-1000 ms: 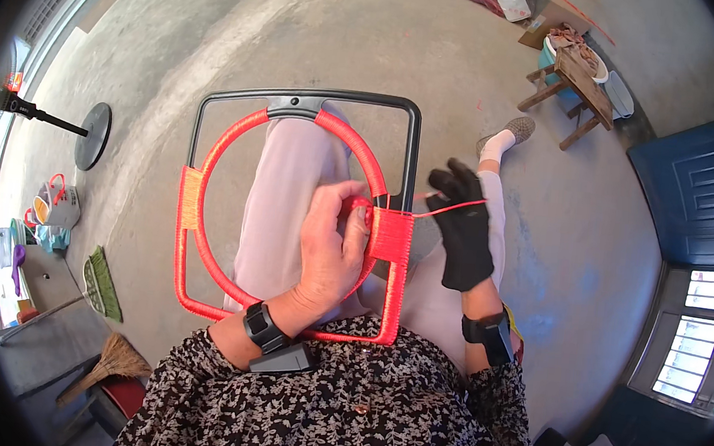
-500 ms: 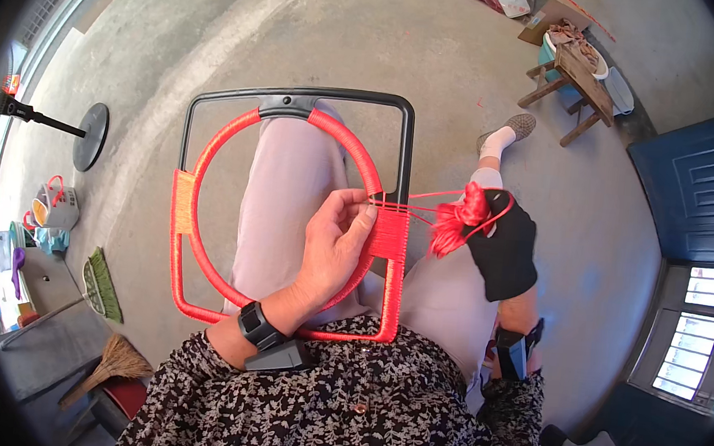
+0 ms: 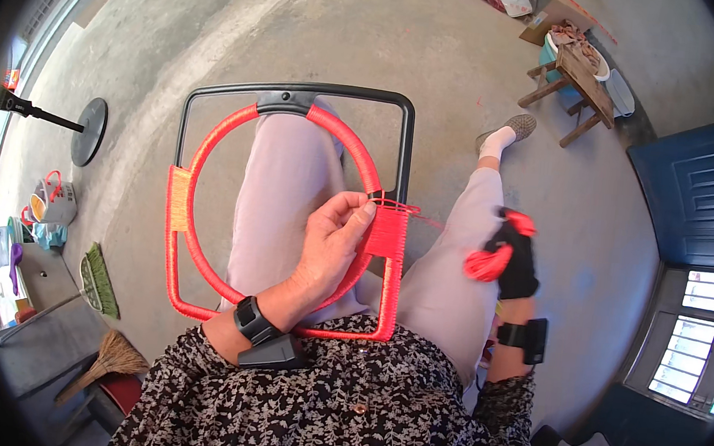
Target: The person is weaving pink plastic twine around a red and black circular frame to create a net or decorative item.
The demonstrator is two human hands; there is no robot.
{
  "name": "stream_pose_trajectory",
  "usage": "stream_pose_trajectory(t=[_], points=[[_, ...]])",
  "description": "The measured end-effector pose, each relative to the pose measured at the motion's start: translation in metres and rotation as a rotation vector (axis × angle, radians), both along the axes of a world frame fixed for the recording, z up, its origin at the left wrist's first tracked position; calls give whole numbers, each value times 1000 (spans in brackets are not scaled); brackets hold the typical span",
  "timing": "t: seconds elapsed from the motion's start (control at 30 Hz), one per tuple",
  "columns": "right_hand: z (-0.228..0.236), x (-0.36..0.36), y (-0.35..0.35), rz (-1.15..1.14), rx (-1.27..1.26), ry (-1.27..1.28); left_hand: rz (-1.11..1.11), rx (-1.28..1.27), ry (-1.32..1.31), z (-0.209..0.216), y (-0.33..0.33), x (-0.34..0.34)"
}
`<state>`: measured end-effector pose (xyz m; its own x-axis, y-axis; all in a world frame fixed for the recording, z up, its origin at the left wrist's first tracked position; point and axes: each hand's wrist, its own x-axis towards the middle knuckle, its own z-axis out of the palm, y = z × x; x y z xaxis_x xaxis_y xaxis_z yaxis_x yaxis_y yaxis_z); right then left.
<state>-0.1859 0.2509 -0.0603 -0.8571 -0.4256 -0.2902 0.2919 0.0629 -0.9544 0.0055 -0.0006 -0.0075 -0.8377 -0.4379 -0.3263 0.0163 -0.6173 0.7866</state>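
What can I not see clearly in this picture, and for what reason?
All in the head view:
Gloved right hand: motion blur hides how it holds the red thread bundle.
Red thread beyond the wrapped frame: too thin and blurred to trace.
Left hand: palm hidden by the hand itself.
Pedestal stand: top cut off by the dark edge.
Teal tub: partly hidden by the wooden stool.

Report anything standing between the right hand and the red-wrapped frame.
Nothing visible blocks the gap from the gloved right hand to the red-wrapped frame; only loose red cord trails into it.
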Motion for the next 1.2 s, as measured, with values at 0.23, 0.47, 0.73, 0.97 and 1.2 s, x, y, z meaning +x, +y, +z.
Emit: stream_pose_trajectory(t=[0.23,0.47,0.73,0.97,1.2], points=[[32,77,-124,258,-243,-759,19,-3,-11,2,1,-2],[33,51,-88,-197,-599,-558,29,-15,-35,4,-1,0],[11,35,-72,69,-862,-629,-103,118,-47,14,0,-3],[18,30,-75,81,-23,-290,-102,60,-28,4,-4,-3],[75,42,-105,34,738,1103,-16,-226,-91,4,0,-2]])
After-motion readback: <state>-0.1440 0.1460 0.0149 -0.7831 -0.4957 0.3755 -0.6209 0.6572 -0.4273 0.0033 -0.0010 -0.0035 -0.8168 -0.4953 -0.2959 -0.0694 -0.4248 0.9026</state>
